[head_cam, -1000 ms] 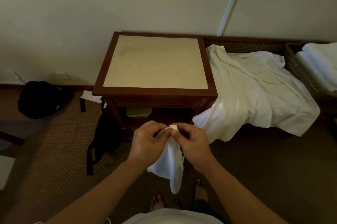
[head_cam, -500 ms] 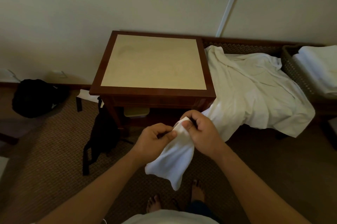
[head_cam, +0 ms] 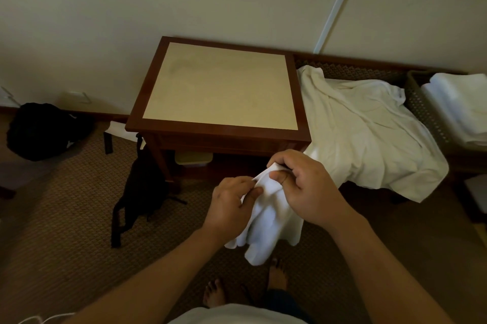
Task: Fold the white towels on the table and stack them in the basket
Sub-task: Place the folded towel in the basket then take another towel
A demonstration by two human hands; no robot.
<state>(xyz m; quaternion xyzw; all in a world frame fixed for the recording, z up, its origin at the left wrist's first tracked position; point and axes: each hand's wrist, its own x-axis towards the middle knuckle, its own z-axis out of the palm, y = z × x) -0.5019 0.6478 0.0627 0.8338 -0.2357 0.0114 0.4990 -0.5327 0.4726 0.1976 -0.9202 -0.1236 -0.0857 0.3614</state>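
Observation:
A small white towel (head_cam: 266,231) hangs bunched in front of me, below the table's front edge. My left hand (head_cam: 229,207) pinches its upper edge between thumb and fingers. My right hand (head_cam: 305,186) grips the same edge a little higher and to the right. The wooden table (head_cam: 218,89) with a pale top stands just beyond my hands. At the far right a woven basket (head_cam: 421,110) holds a stack of folded white towels (head_cam: 458,105).
A large crumpled white sheet (head_cam: 369,134) drapes over a low bench right of the table. A black bag (head_cam: 42,128) lies on the carpet at left, and a dark bag with straps (head_cam: 139,192) leans by the table leg. My bare feet (head_cam: 276,273) show below.
My right hand has slid up and to the right along the towel's edge, away from my left hand. The towel has spread slightly between them.

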